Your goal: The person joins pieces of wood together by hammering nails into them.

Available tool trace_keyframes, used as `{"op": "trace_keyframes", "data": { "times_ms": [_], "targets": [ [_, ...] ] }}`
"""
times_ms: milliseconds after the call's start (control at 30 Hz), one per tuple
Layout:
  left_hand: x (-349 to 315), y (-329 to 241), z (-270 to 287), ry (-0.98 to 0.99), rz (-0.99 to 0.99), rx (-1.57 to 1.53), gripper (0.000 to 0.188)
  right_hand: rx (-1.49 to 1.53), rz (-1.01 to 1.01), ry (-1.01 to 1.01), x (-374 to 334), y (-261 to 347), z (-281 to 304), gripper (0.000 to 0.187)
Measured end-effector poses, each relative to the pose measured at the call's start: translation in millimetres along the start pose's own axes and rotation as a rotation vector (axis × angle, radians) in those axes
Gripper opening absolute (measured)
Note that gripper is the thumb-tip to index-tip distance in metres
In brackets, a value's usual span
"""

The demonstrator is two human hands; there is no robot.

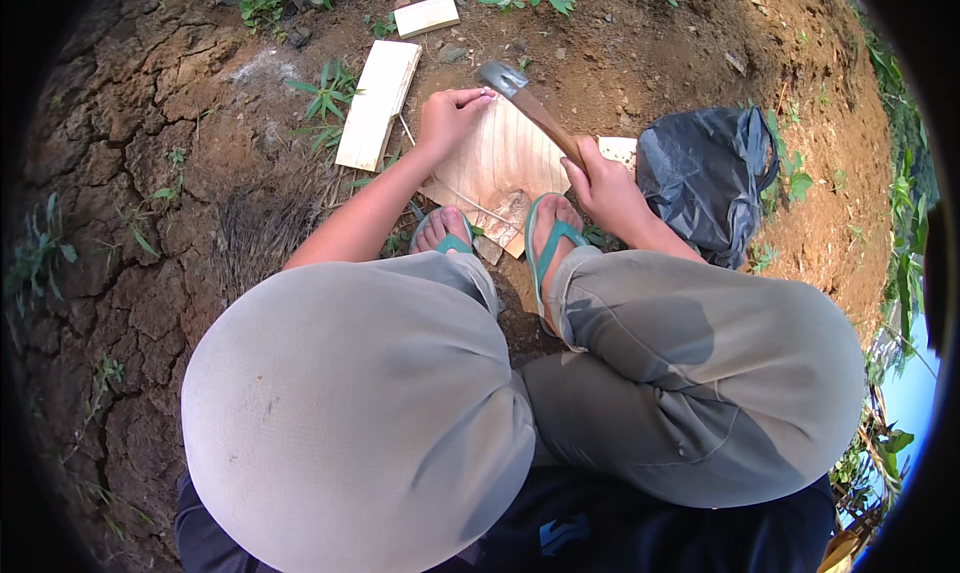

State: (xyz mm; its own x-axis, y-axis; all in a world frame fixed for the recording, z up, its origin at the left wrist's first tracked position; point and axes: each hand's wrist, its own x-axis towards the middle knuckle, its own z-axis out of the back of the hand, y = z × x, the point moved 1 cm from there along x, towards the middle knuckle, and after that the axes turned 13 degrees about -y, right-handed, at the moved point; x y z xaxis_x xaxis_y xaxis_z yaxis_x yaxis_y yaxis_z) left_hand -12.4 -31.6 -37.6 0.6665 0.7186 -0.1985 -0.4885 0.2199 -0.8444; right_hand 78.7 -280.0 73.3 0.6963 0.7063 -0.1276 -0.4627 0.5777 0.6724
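My right hand (607,187) is wrapped round the wooden handle of a hammer (545,123). The hammer's grey metal head lies over the far edge of a wooden board (510,158), close beside my left fingertips. My left hand (452,123) is closed in a pinch at that same far edge; what sits between the fingertips is too small to make out. The board lies on the ground in front of my feet, its wavy grain facing up. My feet, in green flip-flops (541,263), are at its near edge.
Left of the board lies a pale wooden plank (380,103), with a shorter wood block (427,16) beyond it. A black plastic bag (705,178) sits at the right, beside another pale wood piece (618,150). Cracked brown soil (140,173) and small green weeds (328,93) surround them.
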Motion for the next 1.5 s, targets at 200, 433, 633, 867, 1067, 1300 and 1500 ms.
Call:
{"op": "trace_keyframes", "data": {
  "times_ms": [200,433,633,867,1067,1300,1500],
  "targets": [
    [6,12,-2,0.006,-0.024,-0.109,0.023,0.097,-0.026,-0.060,-3,13,1,0.027],
    [2,15,-1,-0.085,-0.041,0.030,0.021,-0.100,-0.067,0.088,-4,-16,-2,0.024],
    [-1,-21,88,-0.493,-0.122,-0.025,0.041,0.162,-0.013,-0.262,-13,7,44,0.028],
    [0,-30,57,0.059,-0.108,0.122,0.036,0.201,-0.017,-0.335,31,11,37,0.028],
    [6,4,14,0.138,-0.124,0.109,0.035,0.193,-0.083,-0.124,24,7,19,0.031],
    [-9,12,-4,0.009,-0.097,0.029,0.023,0.166,-0.160,0.045,9,-6,-2,0.030],
    [-11,12,-1,-0.002,-0.084,0.039,0.023,0.092,-0.068,0.032,6,4,7,0.030]
  ]
}}
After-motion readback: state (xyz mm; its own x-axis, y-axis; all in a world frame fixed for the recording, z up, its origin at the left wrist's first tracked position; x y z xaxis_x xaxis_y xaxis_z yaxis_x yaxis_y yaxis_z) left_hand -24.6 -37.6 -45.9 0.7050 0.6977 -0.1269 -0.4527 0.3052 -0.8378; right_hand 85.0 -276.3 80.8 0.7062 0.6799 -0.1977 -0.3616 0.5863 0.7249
